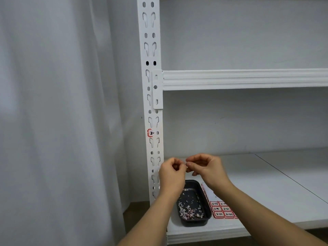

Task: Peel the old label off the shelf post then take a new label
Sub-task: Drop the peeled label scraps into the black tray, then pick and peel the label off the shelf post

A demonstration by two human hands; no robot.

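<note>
A pale curtain (53, 103) hangs down the whole left side, its folds reaching close to the white slotted shelf post (152, 103), which stands upright with its long axis vertical. From the post a ribbed shelf beam (245, 79) runs off to the right, and beneath it the white lower shelf (266, 189) spreads wide and bare toward the right edge, its front lip running level at the bottom. Near the shelf's left front corner sits a black tray (204, 220) scattered with paper scraps (188, 208), its long side pointing away from the front lip; just beside it on the right lies a sheet of red-bordered labels (221, 209), partly under the right forearm. On the post, a torn remnant of the old label (150, 133) still clings to the left half, red border and a handwritten "2-" showing. Above the tray, the left hand (173, 173) and right hand (207, 167) meet fingertip to fingertip, fingers curled, pinching something too small to tell.
</note>
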